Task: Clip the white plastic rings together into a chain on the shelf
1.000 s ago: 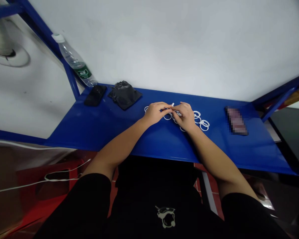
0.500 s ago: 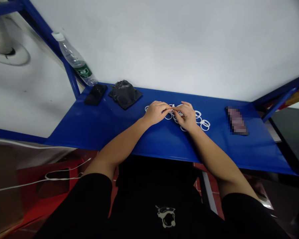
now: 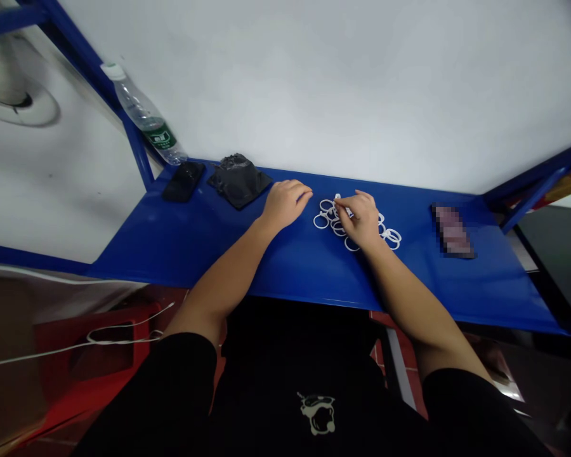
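Several white plastic rings [image 3: 321,221] lie in a loose cluster on the blue table [image 3: 304,266], some overlapping. My right hand [image 3: 360,219] is over the middle of the cluster and hides part of it. Its thumb and forefinger pinch a white ring [image 3: 337,197] by a small tab at the cluster's far edge. To the left, apart from the rings, is my left hand [image 3: 285,206]. Its thumb and fingers are pressed together, and whatever they hold is hidden.
A crumpled black bag [image 3: 240,181] and a black phone [image 3: 183,181] lie at the back left. Behind the phone a plastic bottle [image 3: 145,117] leans by the blue frame. A blurred-out flat item [image 3: 453,231] lies at the right.
My left hand has moved left, away from my right hand and the rings. My right hand stays almost in place over the cluster. The ring seen left of my left hand no longer shows.
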`<move>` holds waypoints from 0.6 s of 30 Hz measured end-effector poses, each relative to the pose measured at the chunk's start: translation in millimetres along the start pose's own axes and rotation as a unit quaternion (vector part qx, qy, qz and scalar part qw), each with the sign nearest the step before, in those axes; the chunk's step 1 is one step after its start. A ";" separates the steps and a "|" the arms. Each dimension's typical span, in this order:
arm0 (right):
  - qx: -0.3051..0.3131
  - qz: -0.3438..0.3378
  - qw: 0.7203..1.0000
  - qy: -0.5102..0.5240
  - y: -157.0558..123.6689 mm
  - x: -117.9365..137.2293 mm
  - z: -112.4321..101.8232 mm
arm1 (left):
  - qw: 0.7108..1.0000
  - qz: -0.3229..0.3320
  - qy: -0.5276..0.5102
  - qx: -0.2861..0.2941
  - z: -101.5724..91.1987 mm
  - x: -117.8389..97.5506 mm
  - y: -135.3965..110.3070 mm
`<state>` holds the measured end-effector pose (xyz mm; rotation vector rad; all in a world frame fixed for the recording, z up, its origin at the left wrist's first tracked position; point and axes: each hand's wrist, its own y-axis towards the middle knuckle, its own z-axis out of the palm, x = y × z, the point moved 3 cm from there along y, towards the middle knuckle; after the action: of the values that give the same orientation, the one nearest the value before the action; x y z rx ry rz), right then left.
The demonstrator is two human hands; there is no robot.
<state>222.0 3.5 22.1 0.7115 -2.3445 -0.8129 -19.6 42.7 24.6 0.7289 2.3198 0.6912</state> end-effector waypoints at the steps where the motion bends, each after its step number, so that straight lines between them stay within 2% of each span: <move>1: 0.008 0.006 1.000 -0.006 0.2 -2.6 0.5 | 0.999 -0.029 0.016 0.009 -4.1 6.9 2.0; 4: 0.050 0.020 0.998 -0.022 0.8 -6.6 3.9 | 0.991 -0.113 0.048 0.054 -14.9 21.7 5.9; 7: 0.111 0.025 0.993 -0.032 0.9 -6.4 9.7 | 0.980 -0.155 0.047 0.116 -20.7 26.6 5.8; 10: 0.142 0.026 0.989 -0.028 1.1 -5.8 13.3 | 0.971 -0.159 0.044 0.174 -20.6 28.5 1.7; 14: 0.133 0.026 0.991 -0.003 2.2 -4.7 13.0 | 0.960 -0.146 0.075 0.226 -14.9 32.3 -5.5; 18: 0.132 0.013 0.991 0.022 3.3 -2.6 13.9 | 0.954 -0.160 0.097 0.236 -5.3 35.5 -9.4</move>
<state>214.0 12.8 14.3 0.7954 -2.4412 -0.4730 -49.8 57.1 8.7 0.4760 2.7383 0.0588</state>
